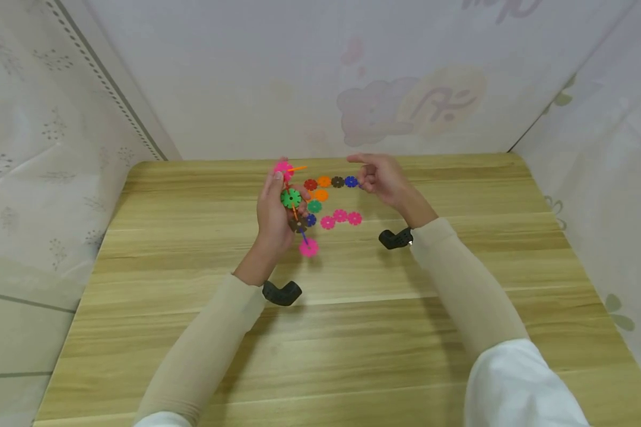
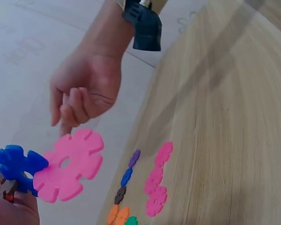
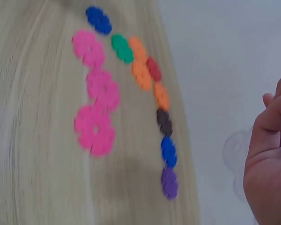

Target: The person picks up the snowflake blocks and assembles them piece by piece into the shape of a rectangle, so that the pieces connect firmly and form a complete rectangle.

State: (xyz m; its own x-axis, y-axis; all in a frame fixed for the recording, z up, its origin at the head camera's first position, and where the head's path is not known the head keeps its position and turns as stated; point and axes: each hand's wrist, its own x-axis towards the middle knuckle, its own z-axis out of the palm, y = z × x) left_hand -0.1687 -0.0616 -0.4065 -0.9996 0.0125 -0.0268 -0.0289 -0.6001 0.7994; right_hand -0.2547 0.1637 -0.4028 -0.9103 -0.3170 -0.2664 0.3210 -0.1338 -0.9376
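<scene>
My left hand (image 1: 269,216) holds a chain of interlocking flower-shaped plastic discs above the table. Along the chain are a pink disc at the far end, a green disc (image 1: 291,198), a brown disc (image 1: 298,224) and a pink disc (image 1: 309,247) at the near end; orange and blue ones stand edge-on between them. The left wrist view shows a blue disc (image 2: 14,161) slotted into the near pink one. My right hand (image 1: 383,181) hovers over the right end of a disc row, index finger extended left and the others curled, nothing visible in its grasp.
On the wooden table (image 1: 352,344), loose discs form a row from a red disc (image 1: 310,185) to a purple disc (image 3: 169,183). Several pink discs (image 1: 340,215) lie nearer me; orange, green and blue ones sit beside my left hand. A patterned cloth wall (image 1: 278,77) rises behind.
</scene>
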